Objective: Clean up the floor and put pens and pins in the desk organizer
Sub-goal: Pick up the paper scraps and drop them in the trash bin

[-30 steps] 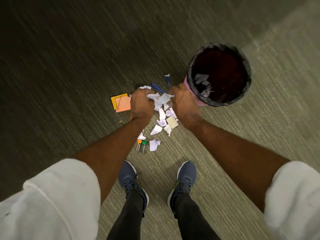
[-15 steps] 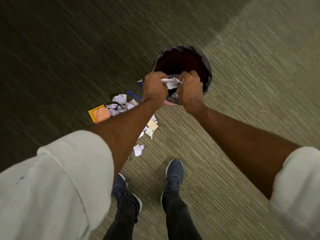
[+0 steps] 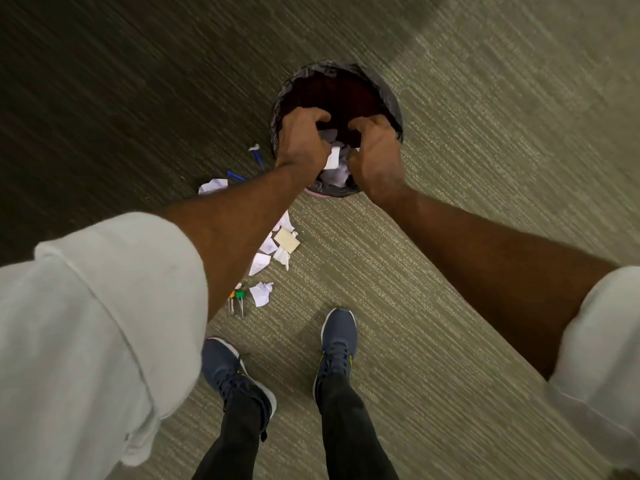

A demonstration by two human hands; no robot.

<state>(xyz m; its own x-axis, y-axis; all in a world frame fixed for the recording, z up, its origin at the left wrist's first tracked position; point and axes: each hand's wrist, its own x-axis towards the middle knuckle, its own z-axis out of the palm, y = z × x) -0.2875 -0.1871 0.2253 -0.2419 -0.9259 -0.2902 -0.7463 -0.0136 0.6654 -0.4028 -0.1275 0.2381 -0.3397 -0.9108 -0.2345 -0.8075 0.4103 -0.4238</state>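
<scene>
Both hands have carried their paper from the floor pile to the bin (image 3: pixel 388 95). Head view: left hand (image 3: pixel 301 140) and right hand (image 3: pixel 375 154) hang over its mouth, fingers curled narrow around a wad of scraps (image 3: pixel 334 164) between them. By my reading this is early: paper scraps (image 3: pixel 277 247) remain on the carpet beside two pins (image 3: pixel 237 297) and blue pens (image 3: pixel 258 155); no organizer is visible.

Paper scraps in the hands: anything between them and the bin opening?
Nothing visible. Both hands, left hand and right hand, hold the paper scraps directly over the open trash bin.
</scene>
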